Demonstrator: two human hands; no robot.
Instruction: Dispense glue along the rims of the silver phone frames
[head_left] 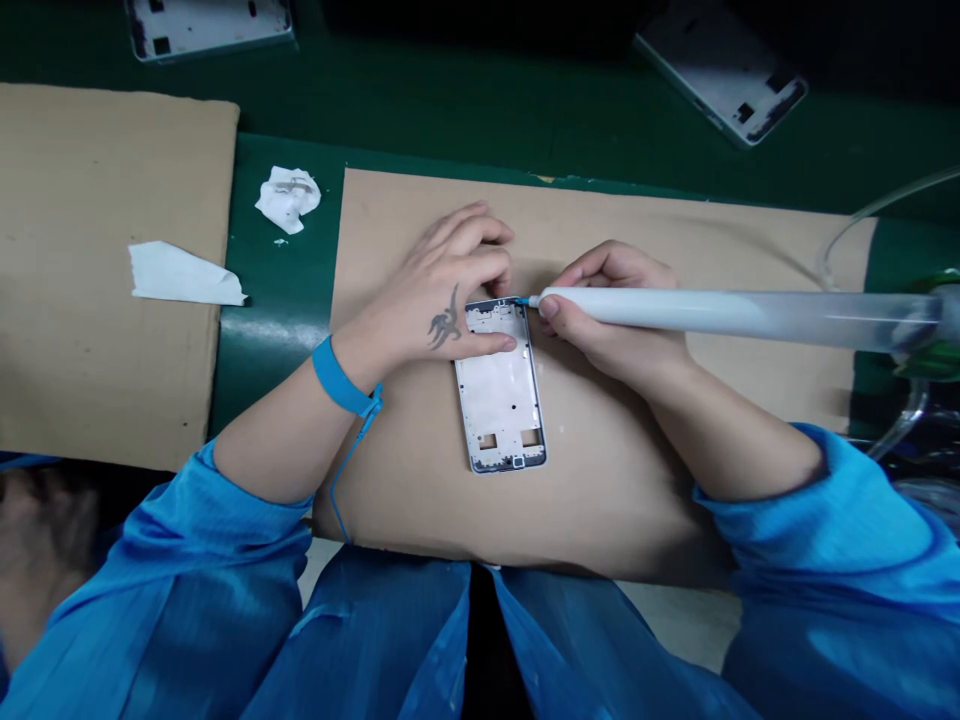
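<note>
A phone frame [498,400] with a silvery inner plate and dark rim lies on a sheet of cardboard [405,450]. Across its upper end rests my left hand [450,285], thumb on the plate and fingers curled at the far edge, gripping it. My right hand [619,310] is closed around the front of a glue dispensing syringe [675,307], a long tube filled with white. The syringe's blue needle tip points left and meets the frame's top right corner. Whether any glue is coming out is too small to see.
Two more phone frames, one at back left [214,25] and one at back right [724,70], lie on the green surface. Crumpled white paper [289,198] and a white strip [184,273] lie left. A clear hose [892,200] curves at right. Another person's blurred hand [45,550] shows lower left.
</note>
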